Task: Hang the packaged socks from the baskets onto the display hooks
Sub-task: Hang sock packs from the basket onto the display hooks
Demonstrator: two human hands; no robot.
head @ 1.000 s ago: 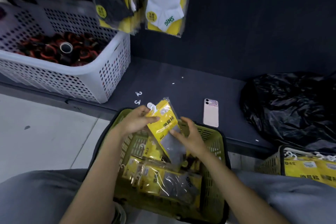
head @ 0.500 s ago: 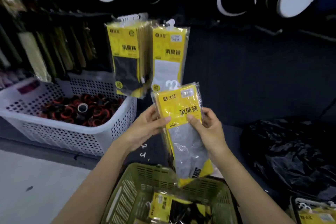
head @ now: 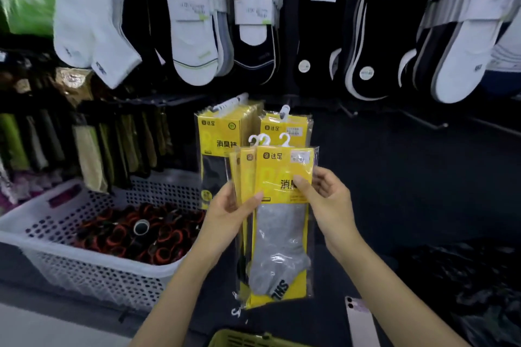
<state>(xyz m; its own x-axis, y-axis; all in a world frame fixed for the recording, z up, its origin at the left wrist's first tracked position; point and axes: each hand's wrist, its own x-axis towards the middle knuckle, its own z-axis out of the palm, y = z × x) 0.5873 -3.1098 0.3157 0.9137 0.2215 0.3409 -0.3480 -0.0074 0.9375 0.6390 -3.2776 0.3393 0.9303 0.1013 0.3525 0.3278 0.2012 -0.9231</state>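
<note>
Sock packs (head: 282, 205), about three of them fanned together in yellow-carded sleeves, are held up in front of the display, just below and in front of the matching packs already hanging there. The left hand (head: 225, 214) grips the stack along its left edge, thumb across the front card and fingers behind. The right hand (head: 324, 197) pinches the right edge of the front pack, thumb on the yellow card, as if to peel it from the others. Their white hanger loops (head: 284, 139) stand free at the top and are not on any prong yet. Behind them a thick bundle of hung packs (head: 217, 135) fills one display hook (head: 234, 101), and a thinner lot, perhaps a single pack (head: 284, 127), hangs on the neighbouring one. The task therefore looks partly done: some stock is up, while this handful has yet to go on. Only the rim of the green basket (head: 242, 339) shows at the bottom edge, so how many packs remain in it cannot be told. A white basket (head: 84, 270) of dark rolled items sits to the left, and a phone (head: 358, 318) lies on the dark shelf.
</note>
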